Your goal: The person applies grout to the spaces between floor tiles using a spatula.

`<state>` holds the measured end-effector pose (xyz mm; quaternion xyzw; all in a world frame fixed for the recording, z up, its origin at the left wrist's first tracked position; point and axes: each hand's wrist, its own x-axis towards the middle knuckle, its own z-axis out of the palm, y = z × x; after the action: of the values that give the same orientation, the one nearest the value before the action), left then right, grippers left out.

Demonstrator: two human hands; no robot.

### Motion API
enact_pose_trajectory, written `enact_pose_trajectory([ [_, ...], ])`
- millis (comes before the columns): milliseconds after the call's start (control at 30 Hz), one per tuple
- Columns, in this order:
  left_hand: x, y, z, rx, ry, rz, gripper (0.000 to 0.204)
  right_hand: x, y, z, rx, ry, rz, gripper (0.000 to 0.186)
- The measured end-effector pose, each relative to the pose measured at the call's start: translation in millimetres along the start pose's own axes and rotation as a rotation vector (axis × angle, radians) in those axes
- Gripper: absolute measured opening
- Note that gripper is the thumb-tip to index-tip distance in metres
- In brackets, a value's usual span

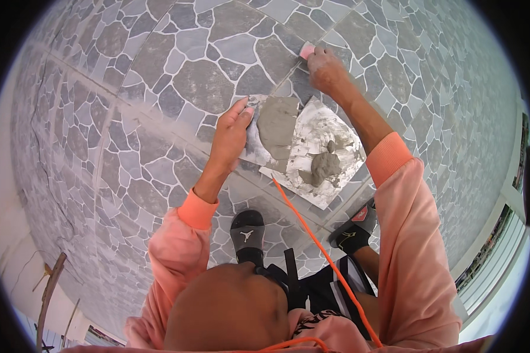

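Observation:
My left hand [232, 133] grips the left edge of a flat piece of board [252, 146], thumb on top. A patch of grey wet mortar [278, 126] covers much of that board. Farther out and to the right, my right hand [328, 70] pinches a small pink scraper [307, 50] against the floor, over a straight joint between tiles. Its working edge is too small to make out. Between my forearms lies a white, smeared board [348, 140], partly under the held one, with a lump of mortar [325, 167] on it.
Stone-patterned floor tiles [203, 85] with straight joints spread all round, dusty along one joint. My sandalled feet [247, 232] are close behind the boards. An orange cord [318, 241] hangs from my top toward the white board. A wooden stick [50, 294] stands at the lower left.

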<state>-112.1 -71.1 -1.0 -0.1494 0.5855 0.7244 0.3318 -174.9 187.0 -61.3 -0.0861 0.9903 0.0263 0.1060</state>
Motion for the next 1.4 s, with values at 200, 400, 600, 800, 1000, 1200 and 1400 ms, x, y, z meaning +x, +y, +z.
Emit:
enact_pose_trajectory([
  [200, 5.3, -5.7, -2.5, 0.003, 0.018, 0.020, 0.045, 0.5, 5.7, 7.0, 0.130, 0.145, 0.084, 0.024],
  [400, 6.0, -11.5, -15.8, -0.018, 0.020, -0.011, 0.045, -40.4, 36.2, -21.7, 0.375, 0.184, 0.323, 0.030],
  [600, 5.5, -9.5, -17.0, -0.042, 0.037, 0.001, 0.046, -118.3, 79.5, 20.9, 0.316, 0.011, 0.868, 0.036],
  [800, 4.4, -12.3, -21.2, -0.039, 0.079, -0.015, 0.044, -22.4, 17.7, 20.9, 0.256, 0.260, 0.555, 0.022],
  [1000, -2.9, 7.5, -19.2, -0.035, 0.085, 0.013, 0.043, 43.1, 13.9, -37.0, 0.516, -0.059, 0.302, 0.031],
  [1200, -0.4, -0.4, -26.4, -0.063, 0.059, 0.004, 0.042, 18.3, 57.6, -27.0, 0.334, -0.093, 0.327, 0.036],
  [1400, -5.0, 4.9, -23.3, -0.027, 0.061, 0.013, 0.045, 26.5, 33.3, -30.6, 0.388, -0.138, 0.002, 0.029],
])
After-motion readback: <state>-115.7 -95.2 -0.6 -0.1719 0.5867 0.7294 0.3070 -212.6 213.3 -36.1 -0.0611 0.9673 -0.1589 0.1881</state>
